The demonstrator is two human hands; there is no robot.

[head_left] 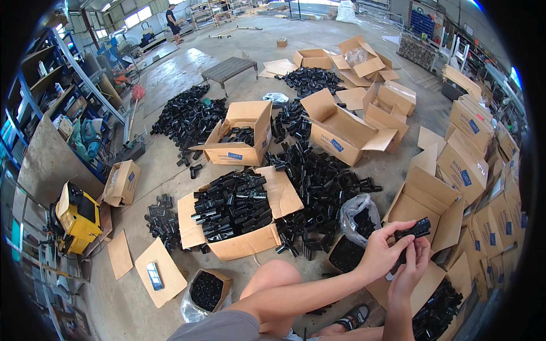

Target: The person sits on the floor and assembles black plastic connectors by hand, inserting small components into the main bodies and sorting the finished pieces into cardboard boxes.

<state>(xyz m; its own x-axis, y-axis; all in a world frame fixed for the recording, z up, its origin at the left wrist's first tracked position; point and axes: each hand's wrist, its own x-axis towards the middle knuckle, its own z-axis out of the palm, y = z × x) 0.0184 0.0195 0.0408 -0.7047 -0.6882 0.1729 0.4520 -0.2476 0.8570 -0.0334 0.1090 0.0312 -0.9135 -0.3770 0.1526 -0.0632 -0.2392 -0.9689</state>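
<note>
In the left hand (382,253), a black tubular fitting (418,228) is pinched between the fingers, and it is also gripped by the right hand (414,266), near an open cardboard carton (424,196). Leftward, small black parts (364,220) are held in a clear plastic bag (348,212); farther left, a flat-flapped carton (244,244) is heaped with black fittings (234,207).

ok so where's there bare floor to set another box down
Bare floor shows right of the small left carton, between the small black pile and the larger far-left pile. A wider stretch lies beyond the low bench. It is crowded around the left hand and right hand, with the central black pile, plastic bag and open carton close by.
</note>
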